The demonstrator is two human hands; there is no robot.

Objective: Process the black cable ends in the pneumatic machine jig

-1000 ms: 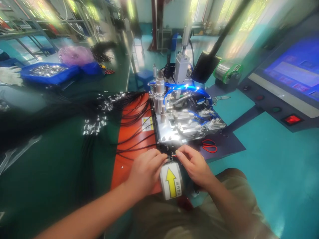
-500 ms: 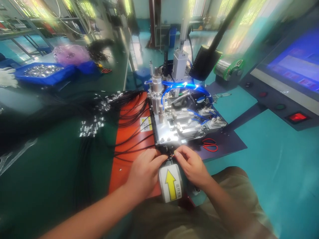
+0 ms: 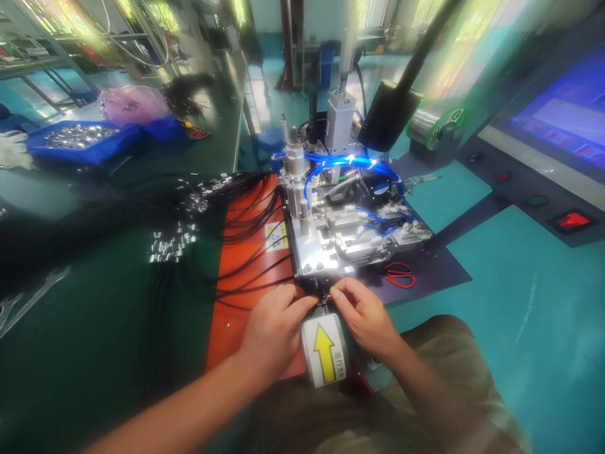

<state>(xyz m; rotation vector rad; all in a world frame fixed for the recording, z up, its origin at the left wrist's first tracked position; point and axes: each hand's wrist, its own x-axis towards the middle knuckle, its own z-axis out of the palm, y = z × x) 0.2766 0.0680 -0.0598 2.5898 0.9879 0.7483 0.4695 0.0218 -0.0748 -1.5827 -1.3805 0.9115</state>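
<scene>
At the near end of the metal machine point(image 3: 326, 246), my left hand point(image 3: 276, 321) is closed, thumb and fingers pinched on something small that I cannot make out. Facing it from the right, my right hand point(image 3: 363, 315) pinches something tiny and thin, with a speck of red at the fingertips. A small gap separates the two hands. Just below them is a white label with a yellow arrow point(image 3: 324, 353). Black cables point(image 3: 253, 274) run over the orange plate point(image 3: 250, 252) left of the machine.
Red-handled scissors point(image 3: 400, 275) lie right of the machine. A solder-like wire spool point(image 3: 432, 126) stands behind, near a control panel with a screen point(image 3: 562, 113). At the left are a blue tray of metal parts point(image 3: 80, 151) and a wrench point(image 3: 38, 296).
Both hands hold nearly the same pose and place. The view has shifted very slightly.
</scene>
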